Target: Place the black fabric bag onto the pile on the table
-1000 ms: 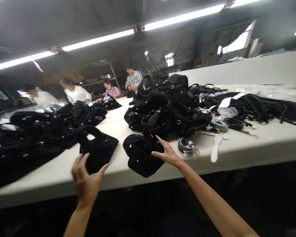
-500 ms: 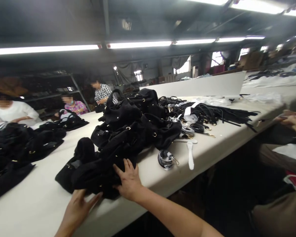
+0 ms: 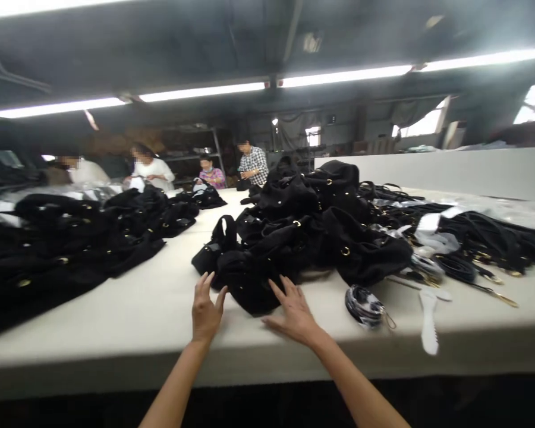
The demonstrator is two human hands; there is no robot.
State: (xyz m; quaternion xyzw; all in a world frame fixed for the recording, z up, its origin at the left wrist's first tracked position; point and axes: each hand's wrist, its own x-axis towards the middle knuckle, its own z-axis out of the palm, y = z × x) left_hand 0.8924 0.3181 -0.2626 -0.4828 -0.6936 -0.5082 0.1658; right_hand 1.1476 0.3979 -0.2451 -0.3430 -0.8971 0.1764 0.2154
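Observation:
A black fabric bag (image 3: pixel 249 282) lies at the front of a heap of similar black bags (image 3: pixel 312 238) with gold-coloured rings. To its left is my left hand (image 3: pixel 206 309), fingers spread and thumb apart, close to the bag's edge. My right hand (image 3: pixel 292 312) is at the bag's right front side, its fingers spread as well; the fingertips seem to touch or nearly touch the fabric. Neither hand is closed round anything. Right of my right hand lies a coiled strap (image 3: pixel 364 306) with pale wrapping and a metal hook.
A white toothed strip (image 3: pixel 428 324) lies near the front edge of the pale table (image 3: pixel 129 309). Black straps (image 3: pixel 485 238) with gold clips spread on the right. Another pile of black bags (image 3: pixel 84 244) covers the left. Several people work behind the table, one in a checked shirt (image 3: pixel 257 163).
The view has swung left. Both hands have shifted from pressing at the front bag to standing spread on either side of it. The bag now sits closer against the heap.

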